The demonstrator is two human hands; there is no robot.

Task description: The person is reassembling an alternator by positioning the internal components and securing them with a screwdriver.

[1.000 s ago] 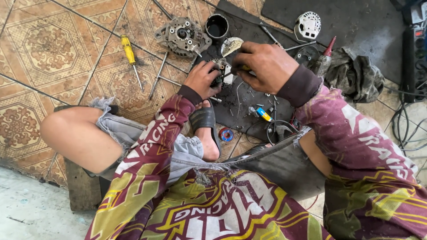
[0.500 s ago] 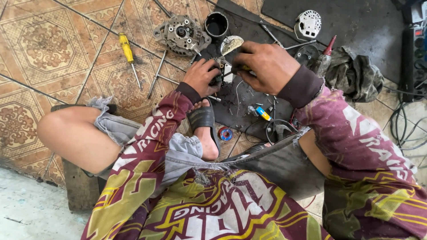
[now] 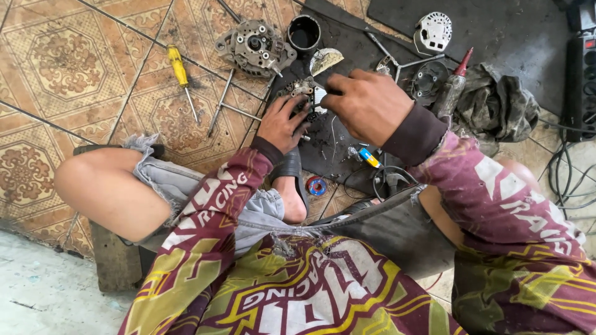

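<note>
The person sat low, and both hands worked on a small metal part lying on the black mat. It seemed an assembling step; the next move probably needed fine finger work. The left hand was closed around the part's side, steadying it. The right hand pinched at its top, fingers bent. Beyond lay an alternator housing and a yellow screwdriver.

no packages, signs or screens in view, only label-like marking is printed lettering on the person's jersey, white and yellow on maroon, across chest and both sleeves, below the black mat
</note>
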